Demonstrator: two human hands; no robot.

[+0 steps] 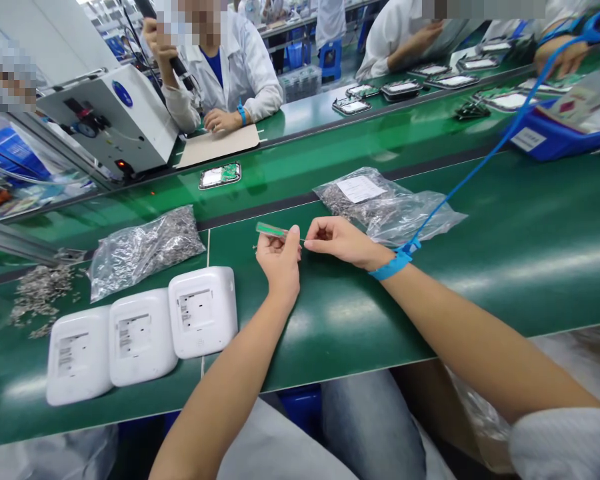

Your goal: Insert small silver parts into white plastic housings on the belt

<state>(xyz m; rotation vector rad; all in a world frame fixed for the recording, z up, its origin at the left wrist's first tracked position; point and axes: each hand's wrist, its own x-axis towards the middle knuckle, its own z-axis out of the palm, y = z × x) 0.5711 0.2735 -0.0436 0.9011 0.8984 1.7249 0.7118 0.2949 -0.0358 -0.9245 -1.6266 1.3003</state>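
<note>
Left forearm [225, 400] is cropped, hand [279, 263] half-hiding green strip [269, 230].

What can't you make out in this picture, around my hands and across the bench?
All in the head view:
Near end of the green piece: hidden by the left hand.
What, if anything, the right hand pinches: too small to tell.
Words on the bag label: too small and blurred.
Each part's shape in the loose pile: too small.
Right end of the blue bin: cut off by the right edge.
</note>
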